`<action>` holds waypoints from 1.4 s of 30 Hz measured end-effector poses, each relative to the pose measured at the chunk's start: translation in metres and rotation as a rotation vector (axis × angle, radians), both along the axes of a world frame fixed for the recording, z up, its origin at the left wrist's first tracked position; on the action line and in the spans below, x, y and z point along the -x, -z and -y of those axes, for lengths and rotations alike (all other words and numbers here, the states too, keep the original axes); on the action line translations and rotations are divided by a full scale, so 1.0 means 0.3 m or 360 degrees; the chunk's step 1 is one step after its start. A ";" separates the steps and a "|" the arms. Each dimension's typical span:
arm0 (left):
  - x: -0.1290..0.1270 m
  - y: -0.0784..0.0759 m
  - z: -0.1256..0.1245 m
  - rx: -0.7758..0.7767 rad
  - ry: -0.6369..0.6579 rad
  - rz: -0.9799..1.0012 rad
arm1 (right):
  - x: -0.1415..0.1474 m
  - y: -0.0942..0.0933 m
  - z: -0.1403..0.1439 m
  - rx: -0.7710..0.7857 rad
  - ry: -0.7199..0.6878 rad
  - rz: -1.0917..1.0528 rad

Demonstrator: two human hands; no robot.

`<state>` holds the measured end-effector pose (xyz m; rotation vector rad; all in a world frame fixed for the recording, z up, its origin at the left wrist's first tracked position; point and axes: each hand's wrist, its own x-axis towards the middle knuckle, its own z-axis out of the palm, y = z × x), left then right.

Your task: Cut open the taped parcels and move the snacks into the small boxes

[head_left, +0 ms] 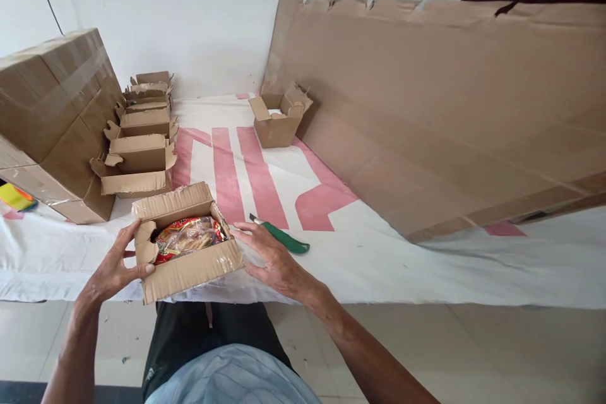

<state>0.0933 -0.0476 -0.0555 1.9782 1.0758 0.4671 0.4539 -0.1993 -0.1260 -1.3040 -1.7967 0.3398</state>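
An open cardboard box [194,274] sits in front of me near the table's front edge, its long flaps folded outward. Inside it lies a clear-and-red plastic packet [189,238] of yellowish food; what is beneath is hidden. My left hand [116,265] grips the box's left end, thumb on the flap and fingers along the side. At the right end, my right hand [272,259] has its fingers stretched out and apart, close against the box's corner; whether they press on it I cannot tell. Just beyond that hand lies a green-handled knife [284,238], its dark blade showing at the far end.
Several open boxes [142,148] stand in a row at left, beside a stack of taped cartons [61,120]. Another open box [277,132] stands farther back, by a large leaning cardboard sheet [435,113]. A yellow tape roll [16,197] is at far left. White-and-pink cloth [331,271] covers the table.
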 end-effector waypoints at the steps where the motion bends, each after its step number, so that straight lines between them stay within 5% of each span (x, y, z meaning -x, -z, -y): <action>1: -0.003 -0.004 -0.002 0.0003 -0.0005 -0.0007 | 0.008 -0.003 -0.001 -0.0080 -0.0005 0.0042; 5: -0.011 -0.014 -0.002 -0.0001 -0.0022 -0.0022 | 0.040 -0.016 -0.005 -0.0438 -0.0040 0.0004; 9: -0.014 -0.017 0.006 0.0000 -0.0025 -0.0021 | 0.061 -0.043 -0.007 -0.0525 -0.0100 -0.0189; 29: -0.017 -0.020 0.031 -0.0075 -0.0031 -0.0031 | 0.106 -0.130 -0.002 -0.0012 -0.0133 -0.0724; 34: -0.068 -0.085 0.101 -0.0600 -0.0106 -0.0085 | 0.102 -0.182 -0.019 0.0023 -0.0158 -0.0791; 37: -0.144 -0.158 0.164 -0.0776 0.0088 -0.0119 | 0.100 -0.218 -0.044 0.0082 -0.0149 -0.0830; 42: -0.309 -0.230 0.174 -0.0648 0.0693 -0.0301 | 0.092 -0.262 -0.093 0.0275 -0.0137 -0.0854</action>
